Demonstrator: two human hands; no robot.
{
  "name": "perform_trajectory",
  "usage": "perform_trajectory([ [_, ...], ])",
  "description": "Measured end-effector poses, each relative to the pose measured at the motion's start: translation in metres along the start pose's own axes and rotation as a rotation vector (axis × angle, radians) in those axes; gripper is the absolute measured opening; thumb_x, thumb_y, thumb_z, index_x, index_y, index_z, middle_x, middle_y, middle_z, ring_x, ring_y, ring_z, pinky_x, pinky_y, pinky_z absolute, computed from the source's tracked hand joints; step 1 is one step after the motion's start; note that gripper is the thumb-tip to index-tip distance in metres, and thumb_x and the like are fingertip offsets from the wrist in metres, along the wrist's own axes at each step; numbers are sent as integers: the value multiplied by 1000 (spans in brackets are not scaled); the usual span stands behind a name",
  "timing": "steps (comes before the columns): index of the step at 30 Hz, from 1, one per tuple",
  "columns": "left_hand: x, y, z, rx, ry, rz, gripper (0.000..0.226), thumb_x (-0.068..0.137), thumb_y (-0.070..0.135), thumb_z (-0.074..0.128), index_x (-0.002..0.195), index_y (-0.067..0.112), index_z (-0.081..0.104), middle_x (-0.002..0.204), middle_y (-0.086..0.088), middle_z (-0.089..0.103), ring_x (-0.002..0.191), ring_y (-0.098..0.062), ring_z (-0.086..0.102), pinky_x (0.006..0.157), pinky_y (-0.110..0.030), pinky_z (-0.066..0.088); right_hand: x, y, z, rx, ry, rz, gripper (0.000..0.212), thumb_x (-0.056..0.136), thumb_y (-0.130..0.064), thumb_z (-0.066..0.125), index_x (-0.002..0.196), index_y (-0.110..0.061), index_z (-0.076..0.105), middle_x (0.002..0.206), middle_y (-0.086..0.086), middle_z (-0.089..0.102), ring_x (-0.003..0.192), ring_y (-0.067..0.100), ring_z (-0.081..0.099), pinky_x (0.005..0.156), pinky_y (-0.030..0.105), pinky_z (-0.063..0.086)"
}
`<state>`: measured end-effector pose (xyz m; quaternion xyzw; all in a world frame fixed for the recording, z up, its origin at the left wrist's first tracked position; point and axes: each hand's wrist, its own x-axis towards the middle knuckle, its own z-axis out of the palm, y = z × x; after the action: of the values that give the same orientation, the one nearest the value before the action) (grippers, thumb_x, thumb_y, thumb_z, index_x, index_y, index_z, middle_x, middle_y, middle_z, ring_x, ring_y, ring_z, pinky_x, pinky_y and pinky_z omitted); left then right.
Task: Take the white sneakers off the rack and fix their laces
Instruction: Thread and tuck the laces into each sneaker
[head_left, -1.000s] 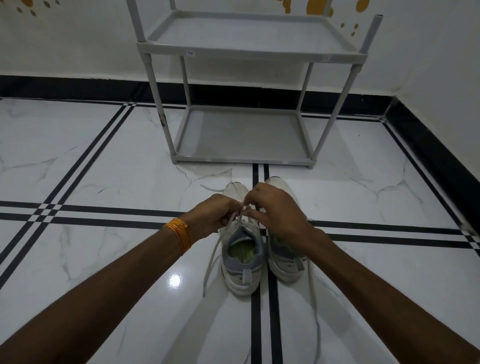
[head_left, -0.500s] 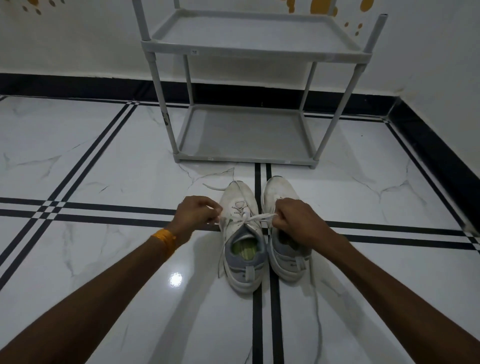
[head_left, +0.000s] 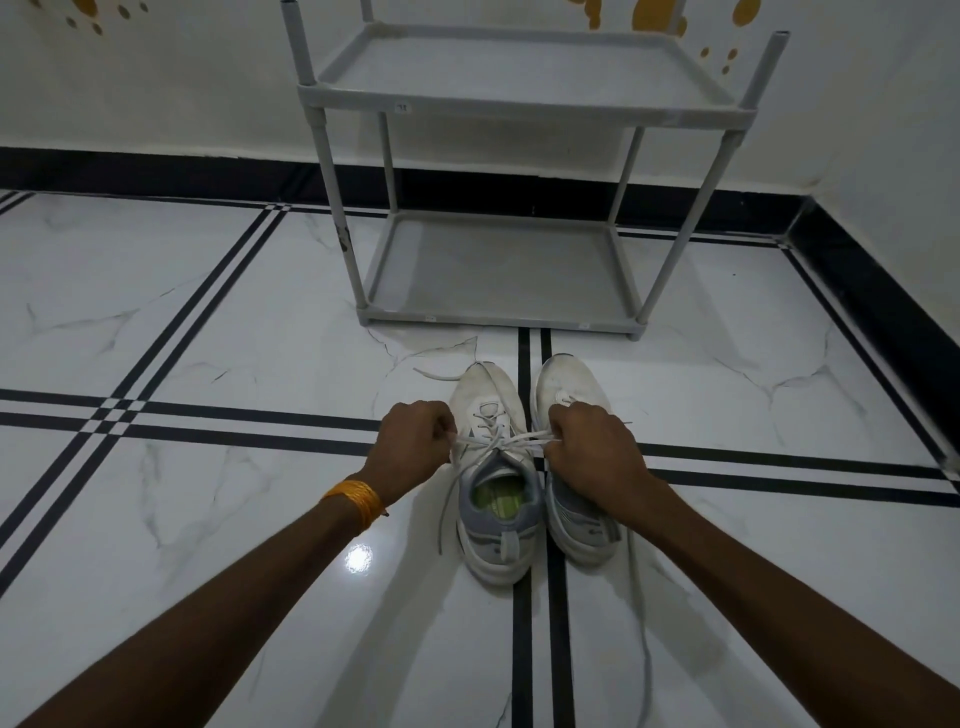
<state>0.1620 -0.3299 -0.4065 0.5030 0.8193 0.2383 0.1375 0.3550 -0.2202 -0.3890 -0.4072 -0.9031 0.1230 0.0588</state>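
Note:
Two white sneakers stand side by side on the floor, toes toward the rack. The left sneaker (head_left: 488, 400) has its lace (head_left: 511, 441) stretched taut across the tongue. My left hand (head_left: 413, 449) pinches one end of that lace just left of the shoe. My right hand (head_left: 595, 462) grips the other end and lies over the right sneaker (head_left: 563, 382), hiding its middle. A loose lace end hangs down the left sneaker's left side. The right sneaker's untied lace trails over the floor toward me.
A grey two-shelf plastic rack (head_left: 501, 314) stands against the wall just beyond the sneakers, both shelves bare. The floor is glossy white marble with black stripes. A black skirting runs along the back and right walls.
My hands, which were together over the left sneaker's tongue, have moved apart sideways, drawing the lace tight between them.

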Motion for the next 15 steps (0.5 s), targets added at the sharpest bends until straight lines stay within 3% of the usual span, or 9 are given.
perform_trajectory([
  [2, -2, 5, 3, -386, -28, -207, 7, 87, 5, 60, 88, 2, 66, 90, -14, 71, 71, -17, 64, 58, -18, 53, 0, -2, 4, -10, 9, -16, 2, 79, -16, 53, 81, -16, 54, 88, 10, 64, 77, 29, 58, 62, 31, 38],
  [4, -2, 12, 6, -829, -76, -446, 9, 89, -3, 52, 88, 0, 60, 95, -21, 68, 79, -24, 66, 69, -31, 58, 0, -3, 5, 33, 2, 10, 7, 77, -16, 53, 75, -21, 49, 86, 8, 65, 78, 28, 60, 63, 32, 42],
  [5, -1, 14, 6, -928, -75, -508, 10, 90, -5, 51, 88, 1, 59, 96, -21, 67, 79, -24, 66, 71, -34, 58, 0, -2, 4, 61, -1, 32, 9, 76, -17, 53, 72, -23, 48, 83, 6, 65, 77, 27, 59, 64, 33, 44],
  [7, -1, 11, 6, -793, -47, -406, 10, 86, -5, 58, 91, 3, 61, 94, -19, 69, 77, -22, 68, 63, -30, 58, 0, -1, 3, 99, -4, 66, 9, 76, -18, 54, 70, -23, 49, 78, 3, 63, 73, 25, 57, 63, 32, 44],
  [10, 0, -2, 6, -32, -25, 72, 19, 80, 7, 73, 97, 10, 66, 89, -10, 73, 77, -22, 68, 67, -29, 57, 0, -2, 2, 112, 1, 90, 12, 77, -15, 55, 68, -19, 48, 71, 1, 56, 67, 24, 56, 58, 31, 40],
  [11, 0, -3, 7, 105, -15, 148, 19, 80, 10, 74, 97, 10, 67, 90, -8, 73, 78, -23, 66, 70, -30, 54, 0, -3, 2, 103, 12, 94, 12, 78, -14, 54, 68, -18, 47, 70, 1, 55, 66, 25, 56, 57, 31, 40],
  [13, 1, -3, 7, 140, 82, 141, 10, 81, 14, 72, 89, 10, 68, 83, -6, 70, 74, -20, 62, 65, -25, 48, 1, -2, 1, 87, 45, 120, 13, 80, -11, 52, 68, -15, 47, 68, 2, 52, 64, 26, 55, 57, 31, 40],
  [15, 2, -8, 9, -70, 212, -68, 5, 81, 13, 68, 81, 8, 65, 73, -4, 65, 66, -18, 59, 57, -21, 44, 0, 0, 0, 119, 86, 165, 21, 81, -8, 51, 63, -14, 43, 63, 2, 49, 60, 25, 50, 53, 27, 34],
])
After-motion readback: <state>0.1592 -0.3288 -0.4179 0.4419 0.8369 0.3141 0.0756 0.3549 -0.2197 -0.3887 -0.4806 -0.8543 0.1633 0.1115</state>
